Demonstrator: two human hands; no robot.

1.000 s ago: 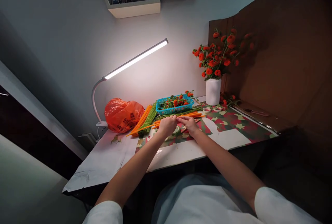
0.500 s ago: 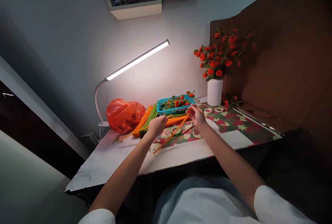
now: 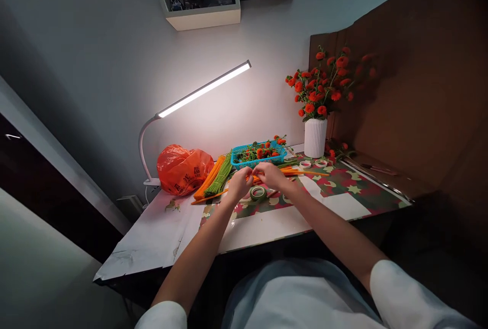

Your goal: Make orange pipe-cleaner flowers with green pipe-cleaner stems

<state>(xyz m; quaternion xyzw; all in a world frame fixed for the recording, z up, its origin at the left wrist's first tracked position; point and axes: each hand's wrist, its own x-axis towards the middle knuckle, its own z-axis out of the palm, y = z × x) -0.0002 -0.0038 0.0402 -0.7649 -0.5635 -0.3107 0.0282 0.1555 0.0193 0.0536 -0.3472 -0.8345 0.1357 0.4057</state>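
1. Two hands in play, left hand [image 3: 239, 185] and right hand [image 3: 270, 175], fingertips almost meeting, both pinching orange pipe cleaner [image 3: 221, 194] above the desk [image 3: 148, 232]; one length or two, impossible to tell.
2. Counting up: three tape rolls, one [image 3: 258, 194] just below the hands, two [image 3: 321, 163] near the vase [image 3: 315, 138]; one blue basket [image 3: 280, 158], one orange bag [image 3: 183, 169], one lit lamp [image 3: 206, 89]; red flowers [image 3: 312, 96] too crowded to count.
3. White desktop, part-covered in patterned sheet [image 3: 339, 182]; pale wall [image 3: 114, 64] behind, brown board [image 3: 412, 90] rightward, shelf [image 3: 204, 19] overhead.
4. And a switch! Well apart half a second ago, now together; no more orange slanting down toward the desk's front edge.
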